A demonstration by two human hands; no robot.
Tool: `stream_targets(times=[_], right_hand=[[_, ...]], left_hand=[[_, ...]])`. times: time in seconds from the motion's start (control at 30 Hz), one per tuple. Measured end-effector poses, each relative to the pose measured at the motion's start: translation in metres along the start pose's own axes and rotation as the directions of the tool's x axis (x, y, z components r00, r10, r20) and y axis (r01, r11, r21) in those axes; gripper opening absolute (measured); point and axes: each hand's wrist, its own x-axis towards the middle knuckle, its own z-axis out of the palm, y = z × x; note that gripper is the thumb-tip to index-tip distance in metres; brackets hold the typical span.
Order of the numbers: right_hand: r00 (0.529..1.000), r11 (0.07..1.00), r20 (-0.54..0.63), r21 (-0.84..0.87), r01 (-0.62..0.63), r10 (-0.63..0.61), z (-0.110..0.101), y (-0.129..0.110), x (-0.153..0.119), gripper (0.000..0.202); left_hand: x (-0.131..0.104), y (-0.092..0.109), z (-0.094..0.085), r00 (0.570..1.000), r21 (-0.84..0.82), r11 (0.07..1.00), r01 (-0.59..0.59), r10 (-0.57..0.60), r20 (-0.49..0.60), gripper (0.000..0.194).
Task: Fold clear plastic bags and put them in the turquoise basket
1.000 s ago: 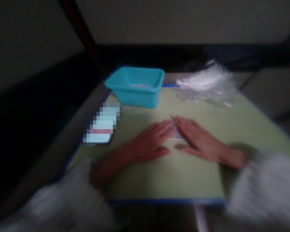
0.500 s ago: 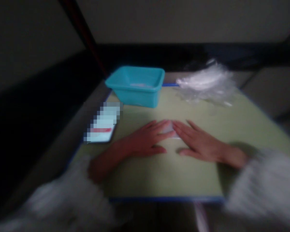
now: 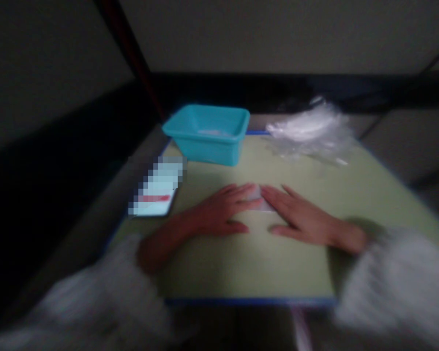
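Observation:
A small, pale, flat piece (image 3: 259, 204) lies on the table, largely covered by my fingers; blur hides whether it is paper or plastic. My left hand (image 3: 225, 212) rests palm down over its left part with fingers spread. From the other side, my right hand (image 3: 300, 214) lies flat with its fingertips on the right part. The two sets of fingertips nearly meet at the far edge of the piece. Both thumbs are stretched out on the tabletop, nearer to me.
A turquoise plastic basin (image 3: 208, 146) with something pale inside stands at the back left. Crumpled clear plastic bags (image 3: 310, 129) lie at the back right. A lit phone (image 3: 155, 192) is by the left edge of the yellowish, blue-edged table (image 3: 249, 273).
The whole view has shifted slightly, with the basin and bags now a little lower. Both hands keep almost the same flat pose on the pale piece.

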Motion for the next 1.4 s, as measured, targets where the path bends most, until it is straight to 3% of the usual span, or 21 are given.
stream_targets(times=[0.07,0.23,0.4,0.67,0.8,0.9,1.07,1.17,1.27,1.33,1.4], right_hand=[[0.998,0.999,-0.048,-0.017,0.049,-0.05,-0.004,0.002,0.001,0.071],[0.954,0.968,-0.223,-0.195,0.156,-0.199,-0.011,0.001,0.003,0.023],[0.933,0.917,-0.211,-0.339,0.21,-0.291,-0.013,-0.008,0.004,0.02],[0.953,0.93,-0.195,-0.331,0.16,-0.233,-0.01,-0.013,0.008,0.021],[0.956,0.989,-0.268,-0.114,0.092,-0.12,-0.01,-0.014,0.008,0.019],[0.943,0.97,-0.314,0.239,-0.036,0.112,-0.015,-0.018,0.007,0.014],[0.833,0.676,-0.266,0.718,-0.165,0.486,-0.023,-0.024,0.011,0.012],[0.776,0.477,-0.205,0.868,-0.138,0.597,-0.024,-0.025,0.014,0.012],[0.766,0.307,-0.135,0.948,-0.085,0.629,-0.024,-0.028,0.015,0.008],[0.771,0.276,-0.127,0.959,-0.066,0.625,-0.023,-0.031,0.015,0.017],[0.77,0.329,-0.164,0.942,-0.063,0.617,-0.021,-0.032,0.016,0.02]], left_hand=[[0.0,-0.001,0.002,0.999,-0.019,1.0,-0.008,0.007,-0.049,0.075],[0.002,-0.003,0.003,0.99,0.002,0.997,-0.078,0.078,-0.119,0.065],[0.003,-0.002,0.003,0.992,-0.021,0.998,-0.065,0.063,-0.109,0.056],[0.004,-0.001,0.003,0.981,-0.06,0.995,-0.074,0.061,-0.186,0.05],[0.007,0.0,0.007,0.969,-0.053,0.998,-0.037,0.023,-0.246,0.045],[0.01,0.003,0.009,0.945,-0.087,0.996,0.001,-0.029,-0.326,0.033],[0.017,0.018,0.006,0.849,-0.35,0.927,0.137,-0.292,-0.44,0.014],[0.021,0.028,0.004,0.801,-0.588,0.791,0.172,-0.46,-0.384,0.016],[0.025,0.031,0.005,0.785,-0.774,0.616,0.15,-0.55,-0.286,0.017],[0.027,0.031,0.005,0.779,-0.84,0.521,0.149,-0.585,-0.225,0.017],[0.027,0.03,0.006,0.776,-0.872,0.462,0.159,-0.605,-0.179,0.017]])
